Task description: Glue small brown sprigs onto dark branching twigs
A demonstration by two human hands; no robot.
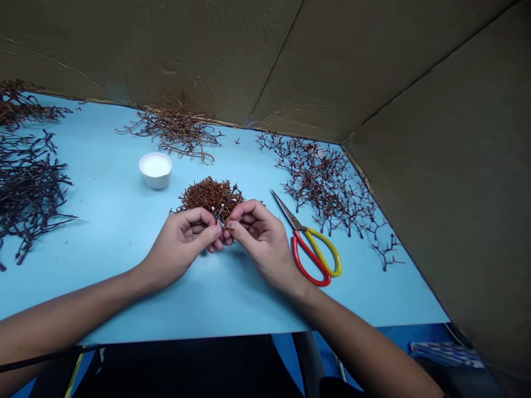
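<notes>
My left hand [185, 239] and my right hand [259, 235] meet at the middle of the blue table [124, 232], fingers pinched together on a small brown twig piece [226, 205] that sticks up between them. Directly behind the hands lies a heap of short brown twig pieces [209, 195]. Both hands are closed in a pinch and their fingertips touch.
Scissors with red and yellow handles [313, 246] lie right of my right hand. A small white cup [155, 169] stands behind left. Piles of dark branched twigs lie at the left [27, 188], back [176, 130] and right [327, 185]. Cardboard walls [373, 66] surround the table.
</notes>
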